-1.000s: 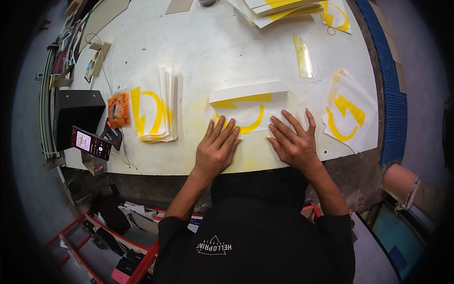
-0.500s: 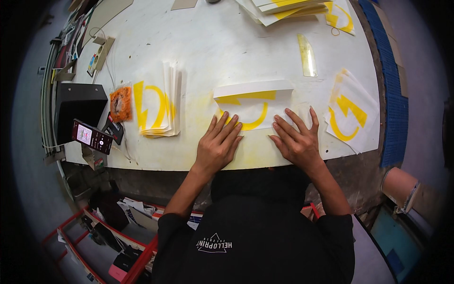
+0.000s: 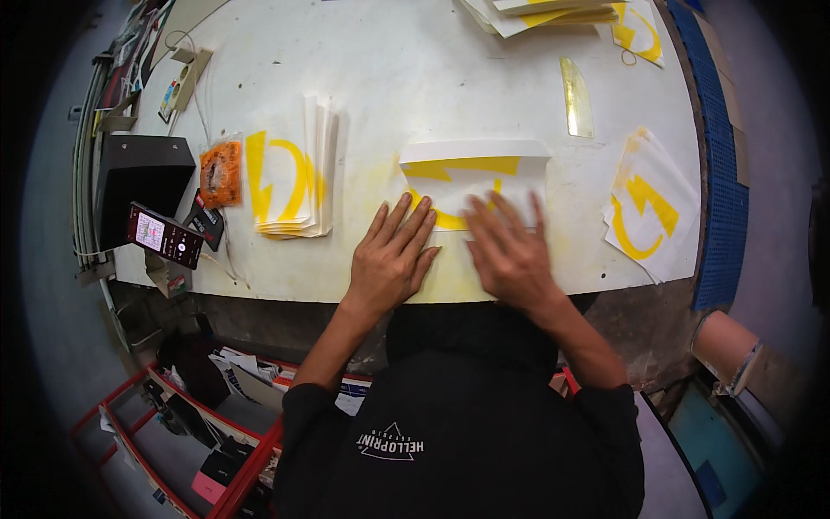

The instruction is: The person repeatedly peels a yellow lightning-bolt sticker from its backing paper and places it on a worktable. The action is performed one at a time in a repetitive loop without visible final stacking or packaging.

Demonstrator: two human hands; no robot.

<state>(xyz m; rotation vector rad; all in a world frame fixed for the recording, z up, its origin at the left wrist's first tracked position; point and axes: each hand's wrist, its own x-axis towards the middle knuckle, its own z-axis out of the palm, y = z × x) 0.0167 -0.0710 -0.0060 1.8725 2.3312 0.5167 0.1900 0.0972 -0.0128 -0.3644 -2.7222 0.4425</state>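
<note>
A white paper sheet with a yellow print (image 3: 471,177) lies flat on the table in front of me, its far edge folded up into a raised flap. My left hand (image 3: 391,258) rests at the sheet's near left corner, fingers stretched out and fingertips on the paper. Over the near right part of the sheet is my right hand (image 3: 512,255), smeared by motion, its fingers extended and apart. It covers some of the yellow print. Neither hand grips anything.
Printed yellow-and-white papers form a left stack (image 3: 281,182), a right pile (image 3: 653,195) and a far stack (image 3: 527,17). A clear yellowish curved plastic piece (image 3: 577,99) lies beyond the sheet. At left are an orange packet (image 3: 221,173), a phone (image 3: 164,233) and a power strip (image 3: 183,86).
My right hand has moved left from the sheet's right corner onto its near middle. My left hand stays at the left corner. The whole view has shifted slightly.
</note>
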